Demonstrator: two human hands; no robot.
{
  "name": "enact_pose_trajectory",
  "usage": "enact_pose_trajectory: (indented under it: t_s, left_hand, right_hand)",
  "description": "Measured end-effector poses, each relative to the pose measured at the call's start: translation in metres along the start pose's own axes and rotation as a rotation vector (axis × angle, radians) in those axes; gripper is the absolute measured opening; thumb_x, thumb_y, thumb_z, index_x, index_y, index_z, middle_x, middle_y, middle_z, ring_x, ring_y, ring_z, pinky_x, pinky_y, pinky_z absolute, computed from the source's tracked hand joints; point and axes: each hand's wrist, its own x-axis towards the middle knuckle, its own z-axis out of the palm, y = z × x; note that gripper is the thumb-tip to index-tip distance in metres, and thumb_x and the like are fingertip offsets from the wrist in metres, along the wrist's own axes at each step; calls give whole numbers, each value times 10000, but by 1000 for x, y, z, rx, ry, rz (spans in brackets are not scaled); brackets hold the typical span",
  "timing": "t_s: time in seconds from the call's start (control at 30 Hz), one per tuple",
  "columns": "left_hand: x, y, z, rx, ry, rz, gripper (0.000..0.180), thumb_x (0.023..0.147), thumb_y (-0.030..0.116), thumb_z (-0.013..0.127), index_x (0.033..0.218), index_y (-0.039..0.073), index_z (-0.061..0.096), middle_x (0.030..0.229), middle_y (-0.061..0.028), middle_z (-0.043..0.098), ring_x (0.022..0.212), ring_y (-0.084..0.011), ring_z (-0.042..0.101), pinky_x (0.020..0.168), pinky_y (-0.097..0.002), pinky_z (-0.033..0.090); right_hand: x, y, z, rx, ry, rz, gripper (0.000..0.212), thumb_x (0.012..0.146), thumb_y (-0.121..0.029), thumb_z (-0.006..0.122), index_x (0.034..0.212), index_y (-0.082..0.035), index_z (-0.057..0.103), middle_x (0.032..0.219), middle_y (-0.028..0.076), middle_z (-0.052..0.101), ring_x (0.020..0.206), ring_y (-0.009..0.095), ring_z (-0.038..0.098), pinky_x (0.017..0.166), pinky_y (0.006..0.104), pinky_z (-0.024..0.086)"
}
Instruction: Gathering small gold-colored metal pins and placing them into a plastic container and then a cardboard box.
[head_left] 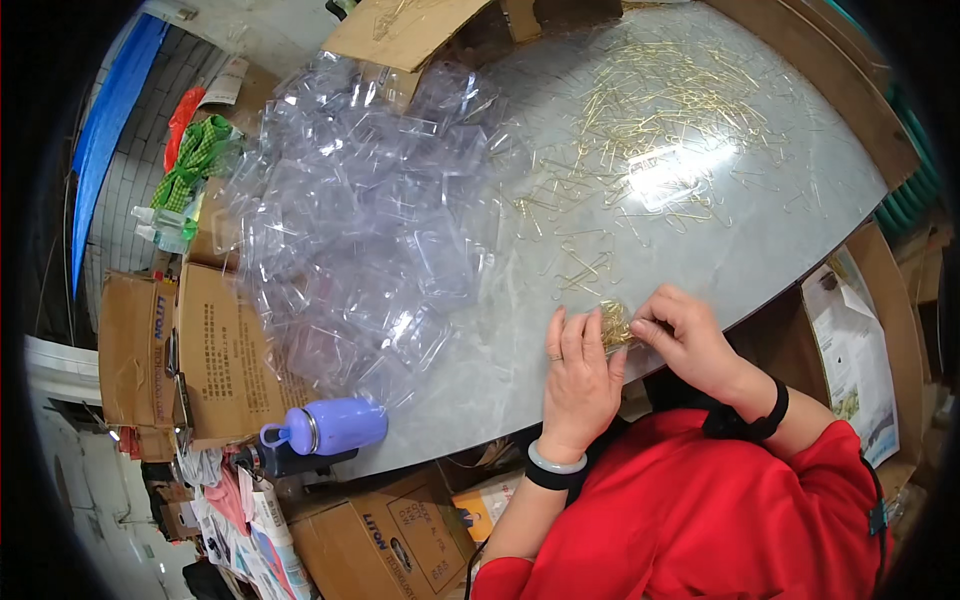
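Gold-coloured wire hooks, gathered in a small bundle (613, 322), lie to the lower right of the heap of clear plastic boxes (350, 240), near the edge of the grey tabletop (470, 400); the left hand (583, 390) lies palm down on the heap's side of the bundle, fingers stretched nearly straight, and whether it presses on or grips any wire I cannot tell; the right hand (692, 343), on the side away from the heap, is curled, thumb and forefinger close together at the wire as if pinching it, though the contact is too small to be sure of; judging by how things lie, only this one small lot is gathered and far more is left, with a few crossed hooks (585, 272) right of the heap and a broad, tangled spread of hooks (650, 110) to its upper right; no gold wire can be made out inside the heaped boxes; a purple bottle (350, 427) is just below the heap.
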Motion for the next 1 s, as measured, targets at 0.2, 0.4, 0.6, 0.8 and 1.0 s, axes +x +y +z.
enact_pose_trajectory:
  t_s: [0.2,0.4,0.6,0.8,1.0]
  left_hand:
    - [2,2,0,-44,-10,5,562,954,157,671,1419,-63,444,1355,-225,438,1334,-470,394,1106,-523,387]
    - [-1,1,1,2,1,-19,545,969,186,656,1415,-55,455,1348,-220,453,1334,-465,396,1111,-523,379]
    - [0,0,0,-45,46,-28,517,970,185,643,1401,-45,473,1351,-222,460,1336,-461,399,1113,-539,363]
    - [0,-2,-2,-140,38,-38,434,953,75,579,1364,-44,504,1342,-225,471,1343,-464,406,1126,-534,346]
    - [-2,-8,-2,-163,24,-46,414,912,22,544,1319,-54,544,1321,-231,489,1369,-474,394,1140,-532,334]
  right_hand:
    - [9,5,7,-304,252,-209,90,883,-42,709,971,-51,691,948,103,604,834,302,619,729,370,514]
    - [21,-3,3,-474,218,-379,215,789,-58,676,1002,-65,646,927,94,592,870,302,627,727,408,523]
    - [27,4,12,-436,142,-386,194,838,-35,676,1026,-57,637,949,103,599,883,327,628,743,432,520]
    - [24,5,12,-308,120,-441,203,865,-58,696,1058,-52,633,1039,132,597,935,346,610,804,430,512]
    - [10,3,8,-218,49,-277,372,921,-158,693,1248,-20,581,1255,192,565,1177,382,550,996,467,456]
